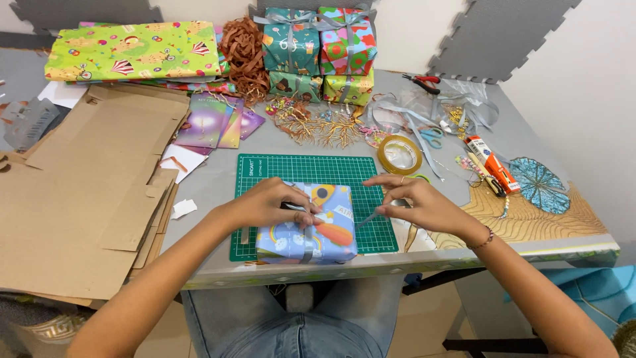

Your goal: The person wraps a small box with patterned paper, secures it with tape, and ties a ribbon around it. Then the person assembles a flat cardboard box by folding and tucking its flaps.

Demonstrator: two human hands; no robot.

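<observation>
Both hands (344, 204) pull grey ribbon (366, 217) across wrapped box (308, 229).

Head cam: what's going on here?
A person is tying grey ribbon around a blue wrapped box that sits on a green cutting mat. The left hand presses the ribbon down on top of the box; the right hand pinches a ribbon end out to the side. Four wrapped, ribboned boxes are stacked at the back of the table, and a tape roll lies beside the mat.
</observation>
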